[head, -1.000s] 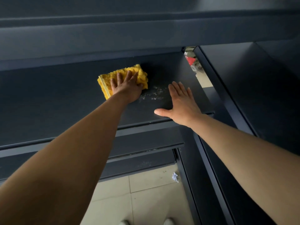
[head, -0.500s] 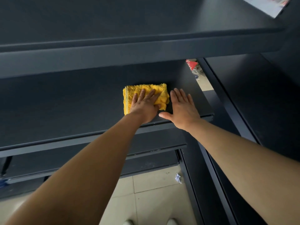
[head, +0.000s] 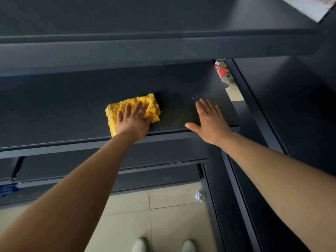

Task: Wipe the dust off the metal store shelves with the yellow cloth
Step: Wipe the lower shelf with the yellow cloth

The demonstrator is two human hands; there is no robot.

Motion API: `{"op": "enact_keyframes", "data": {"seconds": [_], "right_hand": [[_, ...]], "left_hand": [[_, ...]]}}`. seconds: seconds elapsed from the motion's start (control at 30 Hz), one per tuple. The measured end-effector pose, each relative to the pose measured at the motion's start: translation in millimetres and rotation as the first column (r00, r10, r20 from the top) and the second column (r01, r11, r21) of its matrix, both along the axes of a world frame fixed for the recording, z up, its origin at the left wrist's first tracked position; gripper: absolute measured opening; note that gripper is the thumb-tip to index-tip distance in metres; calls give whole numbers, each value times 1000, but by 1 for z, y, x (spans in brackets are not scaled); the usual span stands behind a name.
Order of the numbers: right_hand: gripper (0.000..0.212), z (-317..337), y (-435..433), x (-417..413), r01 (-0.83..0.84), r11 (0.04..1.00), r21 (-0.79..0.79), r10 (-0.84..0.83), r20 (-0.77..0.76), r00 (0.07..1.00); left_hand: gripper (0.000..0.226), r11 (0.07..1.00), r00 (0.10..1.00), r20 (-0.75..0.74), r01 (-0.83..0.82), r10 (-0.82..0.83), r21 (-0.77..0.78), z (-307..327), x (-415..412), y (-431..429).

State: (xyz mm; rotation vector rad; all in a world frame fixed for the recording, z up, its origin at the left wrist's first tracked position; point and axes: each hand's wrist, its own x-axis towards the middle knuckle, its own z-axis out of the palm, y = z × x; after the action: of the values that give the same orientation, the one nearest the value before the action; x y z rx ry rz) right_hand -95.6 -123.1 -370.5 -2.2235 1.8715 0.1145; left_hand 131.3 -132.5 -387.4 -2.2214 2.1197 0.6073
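A folded yellow cloth [head: 127, 108] lies flat on the dark metal shelf [head: 54, 110], near its front edge. My left hand [head: 133, 120] presses down on the cloth with fingers spread over it. My right hand [head: 209, 120] rests flat and empty on the same shelf, to the right of the cloth, fingers apart. A faint patch of pale dust [head: 198, 96] shows just beyond my right fingertips.
Another dark shelf [head: 163, 48] overhangs above, and lower shelves [head: 145, 179] sit below. A dark upright panel [head: 291, 106] stands on the right. Beige floor tiles [head: 163, 215], a scrap of paper [head: 198, 195] and my white shoes [head: 140, 245] are underneath.
My left hand slid the cloth right to meet my right hand, then back left, leaving a gap. The heavy dust patch is mostly gone. The view tilted up slightly.
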Motion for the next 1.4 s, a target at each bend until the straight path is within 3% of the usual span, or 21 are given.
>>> {"op": "enact_keyframes", "data": {"seconds": [0.13, 0.3, 0.47, 0.6, 0.83, 1.07, 1.4], "right_hand": [[90, 1, 0, -16, 3, 1000, -8, -2, 20, 1000], [101, 4, 7, -47, 42, 999, 15, -42, 17, 999], [97, 2, 8, -68, 117, 993, 28, -117, 9, 993], [92, 1, 4, -72, 146, 989, 30, -147, 17, 989], [91, 2, -16, -65, 129, 992, -2, -129, 26, 991], [93, -3, -33, -80, 158, 987, -39, -156, 45, 987], [54, -7, -27, -106, 243, 960, -140, -229, 111, 967]], "left_hand": [[57, 1000, 1000, -7, -11, 11, 17, 1, -26, -4], [58, 992, 992, 11, 124, -124, 6, 2, -70, -4], [59, 980, 980, -1, 198, -198, 5, 5, -127, -3], [59, 976, 976, -17, 216, -216, 7, 5, -117, -9], [62, 999, 998, -36, 43, -44, -20, 2, -105, -48], [63, 994, 994, -7, 109, -109, -2, 1, -133, -96], [61, 921, 921, -41, 388, -387, 26, 9, -187, -114]]}}
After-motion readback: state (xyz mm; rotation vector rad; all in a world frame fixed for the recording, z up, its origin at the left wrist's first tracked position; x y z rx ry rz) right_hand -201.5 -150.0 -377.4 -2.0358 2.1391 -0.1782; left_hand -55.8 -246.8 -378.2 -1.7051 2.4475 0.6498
